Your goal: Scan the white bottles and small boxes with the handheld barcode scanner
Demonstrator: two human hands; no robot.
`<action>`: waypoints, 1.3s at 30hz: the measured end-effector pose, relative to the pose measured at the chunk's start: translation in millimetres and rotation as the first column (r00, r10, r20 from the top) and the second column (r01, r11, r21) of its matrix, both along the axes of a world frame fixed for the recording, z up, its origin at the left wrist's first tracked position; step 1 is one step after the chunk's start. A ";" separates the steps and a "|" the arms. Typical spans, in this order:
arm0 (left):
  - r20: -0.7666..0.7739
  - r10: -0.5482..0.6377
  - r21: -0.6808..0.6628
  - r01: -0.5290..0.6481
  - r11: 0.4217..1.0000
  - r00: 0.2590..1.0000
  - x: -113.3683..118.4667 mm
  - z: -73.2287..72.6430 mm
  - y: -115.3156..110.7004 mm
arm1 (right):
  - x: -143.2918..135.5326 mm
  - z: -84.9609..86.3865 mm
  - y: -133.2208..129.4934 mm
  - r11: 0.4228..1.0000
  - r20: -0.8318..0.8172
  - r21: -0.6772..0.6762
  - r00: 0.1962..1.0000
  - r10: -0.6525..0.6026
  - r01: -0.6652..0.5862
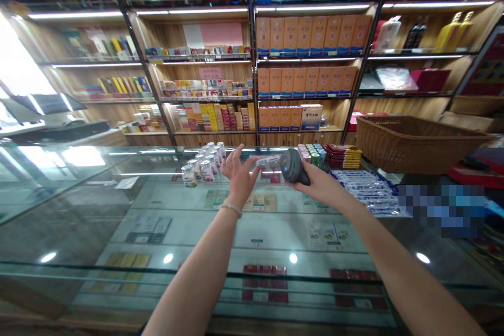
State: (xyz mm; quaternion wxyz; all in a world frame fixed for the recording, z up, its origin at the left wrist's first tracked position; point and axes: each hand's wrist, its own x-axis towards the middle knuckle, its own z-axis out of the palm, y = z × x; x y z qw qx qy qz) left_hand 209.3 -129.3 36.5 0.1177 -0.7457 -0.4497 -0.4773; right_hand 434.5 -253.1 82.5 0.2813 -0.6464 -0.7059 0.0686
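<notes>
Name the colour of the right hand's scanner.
The scanner is dark grey; the head view shows it.

Shelving (254, 63) with dark uprights spans the far side in at least four bays, backed in pale wood (161, 31). Light strips (76, 14) glow under several tiers. Wooden cupboards (214, 140) run along the base. A glass counter (189, 231) fills the foreground, its top showing round spots of light (168, 258). White glare (19, 52) floods the left edge; source indistinct.
</notes>
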 end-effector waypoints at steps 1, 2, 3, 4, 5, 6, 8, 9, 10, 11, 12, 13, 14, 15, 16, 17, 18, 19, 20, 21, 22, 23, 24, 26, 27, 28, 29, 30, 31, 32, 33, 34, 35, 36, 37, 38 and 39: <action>-0.002 0.003 0.001 -0.003 1.000 1.000 -0.2 0.0 -0.1 | -4.3 1.5 -2.5 1.000 -0.010 0.001 1.000 0.022 -0.022; -0.005 0.003 0.002 -0.003 1.000 1.000 -0.4 0.0 -0.1 | -9.1 2.6 -4.7 0.999 -0.019 -0.006 0.999 0.042 -0.042; -0.007 0.001 0.004 -0.001 1.000 1.000 -0.6 0.0 0.1 | -14.1 3.3 -6.7 0.998 -0.028 -0.021 0.998 0.056 -0.057; -0.006 -0.001 0.007 0.001 1.000 1.000 -0.8 0.0 0.4 | -19.2 3.4 -8.3 0.997 -0.038 -0.036 0.997 0.059 -0.061; -0.002 -0.002 0.009 0.002 1.000 1.000 -0.9 0.0 0.8 | -24.4 3.0 -9.6 0.997 -0.044 -0.060 0.998 0.053 -0.056; 0.003 -0.005 0.011 0.005 1.000 1.000 -0.9 0.0 1.3 | -29.4 2.2 -10.5 0.995 -0.044 -0.086 0.998 0.042 -0.046; 0.009 -0.015 0.011 0.015 1.000 1.000 -1.1 -0.2 2.1 | -38.4 -0.4 -11.2 0.992 -0.035 -0.126 0.999 0.022 -0.027; 0.010 -0.021 0.011 0.020 1.000 1.000 -1.1 -0.3 2.4 | -42.3 -1.9 -11.2 0.990 -0.037 -0.137 0.999 0.021 -0.026; 0.010 -0.025 0.011 0.025 1.000 1.000 -1.2 -0.5 2.5 | -45.5 -3.3 -11.3 0.989 -0.041 -0.145 0.999 0.024 -0.029; 0.010 -0.027 0.009 0.027 1.000 1.000 -1.2 -0.6 2.5 | -48.3 -4.5 -11.3 0.988 -0.046 -0.150 0.999 0.029 -0.036; 0.010 -0.029 0.007 0.029 1.000 1.000 -1.3 -0.7 2.5 | -50.5 -5.5 -11.5 0.987 -0.051 -0.155 0.998 0.037 -0.045; 0.010 -0.031 0.004 0.031 1.000 0.999 -1.2 -0.8 2.3 | -52.2 -6.2 -11.8 0.986 -0.056 -0.156 0.997 0.045 -0.053; 0.011 -0.034 0.002 0.034 0.999 0.999 -1.2 -0.7 2.1 | -53.4 -6.7 -12.1 0.986 -0.060 -0.155 0.997 0.051 -0.060; 0.014 -0.039 -0.001 0.039 0.999 0.999 -1.2 -0.6 1.9 | -54.2 -7.0 -12.6 0.986 -0.066 -0.151 0.996 0.058 -0.067; 0.016 -0.044 -0.002 0.044 0.999 0.999 -1.1 -0.4 1.6 | -54.7 -7.2 -12.9 0.987 -0.074 -0.144 0.995 0.060 -0.071; 0.018 -0.049 -0.002 0.049 0.999 0.999 -1.0 -0.1 1.4 | -54.8 -7.4 -13.2 0.988 -0.083 -0.140 0.995 0.060 -0.071; 0.019 -0.052 -0.001 0.052 0.999 0.998 -0.9 0.2 1.1 | -54.7 -7.6 -13.3 0.988 -0.090 -0.139 0.994 0.057 -0.069; 0.020 -0.053 -0.002 0.053 0.999 0.998 -0.7 0.5 0.8 | -54.5 -7.7 -13.3 0.988 -0.092 -0.141 0.994 0.050 -0.063; 0.020 -0.053 -0.003 0.053 0.999 0.998 -0.6 0.8 0.5 | -54.2 -7.7 -13.1 0.988 -0.090 -0.145 0.995 0.043 -0.056; 0.019 -0.053 -0.005 0.053 0.999 0.998 -0.4 1.0 0.1 | -54.0 -7.6 -12.8 0.988 -0.085 -0.148 0.996 0.035 -0.048; 0.018 -0.051 -0.009 0.052 0.999 0.999 -0.1 1.1 -0.2 | -53.9 -7.3 -12.6 0.988 -0.074 -0.149 0.997 0.027 -0.038; 0.018 -0.049 -0.011 0.049 0.999 0.999 0.1 1.2 -0.5 | -53.9 -6.8 -12.4 0.988 -0.055 -0.151 0.998 0.020 -0.028; 0.020 -0.046 -0.012 0.046 0.999 0.999 0.4 1.1 -0.7 | -54.2 -6.1 -12.3 0.988 -0.032 -0.154 0.999 0.011 -0.016; 0.029 -0.040 -0.010 0.040 0.999 0.999 0.9 1.0 -1.0 | -55.1 -4.7 -12.7 0.987 0.021 -0.163 1.000 -0.006 0.010; 0.033 -0.039 -0.009 0.040 0.999 0.999 1.1 1.0 -1.0 | -55.7 -4.0 -13.1 0.986 0.043 -0.168 0.999 -0.012 0.019; 0.033 -0.042 -0.009 0.042 0.999 0.999 1.3 1.1 -1.0 | -56.2 -3.4 -13.5 0.986 0.056 -0.167 0.998 -0.016 0.026; 0.030 -0.045 -0.011 0.045 0.999 0.999 1.3 1.3 -1.1 | -56.7 -3.0 -14.0 0.986 0.059 -0.162 0.998 -0.018 0.028; 0.025 -0.048 -0.015 0.048 0.999 0.999 1.3 1.5 -1.2 | -57.1 -2.6 -14.4 0.988 0.055 -0.151 0.998 -0.021 0.030; 0.018 -0.049 -0.019 0.049 0.999 0.999 1.1 1.9 -1.4 | -57.3 -2.2 -14.8 0.989 0.049 -0.142 0.998 -0.024 0.031; 0.013 -0.050 -0.022 0.050 0.999 0.999 1.0 2.2 -1.6 | -57.5 -1.7 -15.2 0.990 0.043 -0.135 0.999 -0.029 0.035; 0.008 -0.050 -0.024 0.050 0.998 0.999 0.8 2.5 -1.9 | -57.6 -1.1 -15.6 0.990 0.039 -0.133 0.999 -0.035 0.040; 0.005 -0.050 -0.025 0.050 0.998 0.999 0.6 2.7 -2.2 | -57.6 -0.5 -15.8 0.990 0.037 -0.136 0.999 -0.040 0.045; 0.003 -0.051 -0.024 0.051 0.998 0.999 0.5 2.9 -2.4 | -57.5 0.0 -16.0 0.989 0.035 -0.142 0.998 -0.043 0.048; 0.003 -0.051 -0.023 0.052 0.998 0.999 0.4 3.0 -2.6 | -57.5 0.4 -16.0 0.988 0.033 -0.146 0.999 -0.043 0.048; 0.004 -0.051 -0.020 0.051 0.999 0.999 0.5 3.1 -2.7 | -57.4 0.5 -15.9 0.988 0.030 -0.147 0.999 -0.042 0.046; 0.006 -0.049 -0.018 0.049 0.999 0.999 0.6 3.1 -2.7 | -57.3 0.4 -15.7 0.988 0.028 -0.145 0.999 -0.041 0.044; 0.007 -0.048 -0.016 0.048 0.999 0.999 0.7 3.0 -2.6 | -57.2 0.1 -15.5 0.989 0.026 -0.143 0.999 -0.038 0.042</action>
